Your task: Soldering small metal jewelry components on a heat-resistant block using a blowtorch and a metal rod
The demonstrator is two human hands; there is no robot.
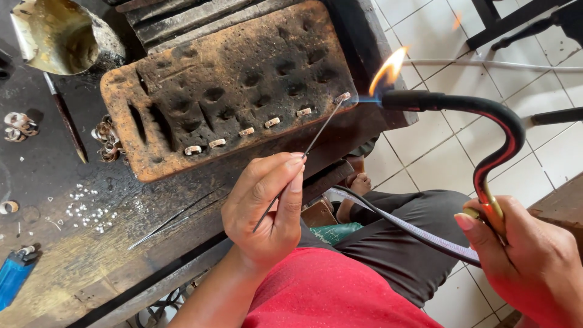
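My left hand pinches a thin metal rod whose tip touches a small metal piece at the right end of a charred, pitted block. My right hand grips the brass handle of a curved black and red torch. Its nozzle points left at that piece, with a blue jet and an orange flame rising above it. Several more small metal pieces lie in a row along the block's front edge.
The block rests on a dark, worn workbench. Tweezers and tiny white bits lie on it. A brush, metal rings, a brass dish and a blue lighter are at left. A hose crosses my lap above tiled floor.
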